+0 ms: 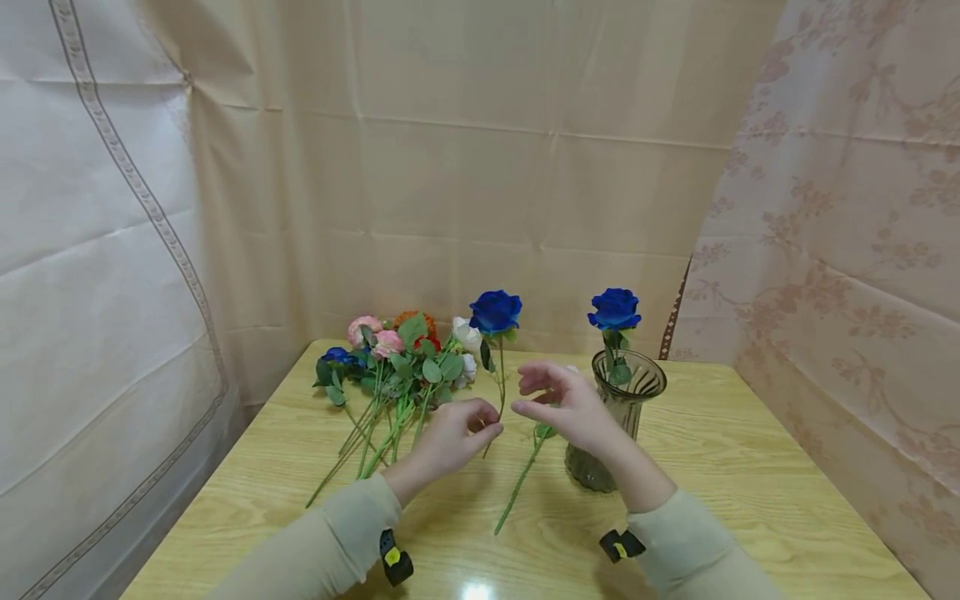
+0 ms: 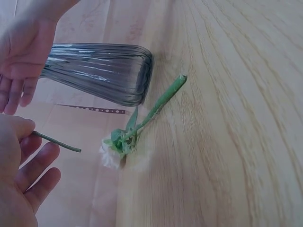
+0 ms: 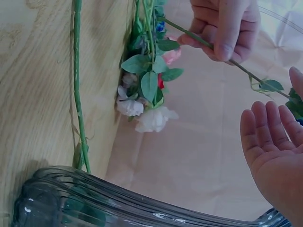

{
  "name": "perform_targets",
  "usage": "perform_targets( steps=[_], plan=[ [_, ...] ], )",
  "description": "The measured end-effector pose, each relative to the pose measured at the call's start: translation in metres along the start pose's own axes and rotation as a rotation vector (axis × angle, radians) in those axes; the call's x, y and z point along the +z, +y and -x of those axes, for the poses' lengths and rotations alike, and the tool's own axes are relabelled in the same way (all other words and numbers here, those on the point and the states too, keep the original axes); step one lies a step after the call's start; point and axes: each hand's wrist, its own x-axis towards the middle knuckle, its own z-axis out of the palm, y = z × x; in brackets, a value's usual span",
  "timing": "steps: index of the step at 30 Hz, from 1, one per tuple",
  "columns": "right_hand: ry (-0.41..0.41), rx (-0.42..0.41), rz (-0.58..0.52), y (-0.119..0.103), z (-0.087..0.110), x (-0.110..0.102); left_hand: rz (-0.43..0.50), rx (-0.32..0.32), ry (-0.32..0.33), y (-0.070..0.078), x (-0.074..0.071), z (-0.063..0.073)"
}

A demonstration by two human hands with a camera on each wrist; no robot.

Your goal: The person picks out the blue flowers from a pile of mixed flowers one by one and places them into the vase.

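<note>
My left hand (image 1: 453, 432) pinches the lower stem of a blue rose (image 1: 495, 313) between thumb and fingers. The rose stands upright above the table, its bloom at the top, and the stem's cut end (image 2: 68, 147) pokes out below the fingers in the left wrist view. To the right of that stem, my right hand (image 1: 576, 410) is held with its fingers spread and nothing in them. Behind the right hand is a ribbed, smoky glass vase (image 1: 643, 385), holding another blue rose (image 1: 615, 310). A white flower (image 2: 111, 155) with a thick green stem (image 1: 517, 492) lies between the hands and the vase.
A heap of artificial flowers lies at the back left of the wooden table (image 1: 720, 467): pink blooms (image 1: 364, 330), white ones (image 1: 467, 333), an orange one and dark blue ones (image 1: 337, 356), their stems pointing toward me. Curtains (image 1: 450, 183) hang behind and on both sides.
</note>
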Motion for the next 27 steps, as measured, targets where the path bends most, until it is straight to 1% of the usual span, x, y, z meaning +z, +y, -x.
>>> perform_targets(
  steps=[4,9,13,22,27],
  plan=[
    [-0.001,0.006,0.005,0.002,0.000,0.003,-0.002,0.011,-0.007,0.001,0.001,-0.001],
    [-0.009,0.020,-0.020,0.004,-0.001,0.007,0.009,0.015,-0.029,0.003,0.003,-0.001],
    [-0.008,0.025,-0.031,0.006,-0.002,0.009,-0.001,0.021,-0.034,0.004,0.005,-0.001],
    [-0.003,0.051,-0.035,0.010,-0.003,0.013,0.021,0.014,-0.061,0.005,0.011,-0.001],
    [0.000,0.026,-0.006,0.011,-0.003,0.015,0.021,0.003,-0.065,0.006,0.013,-0.002]
  ],
)
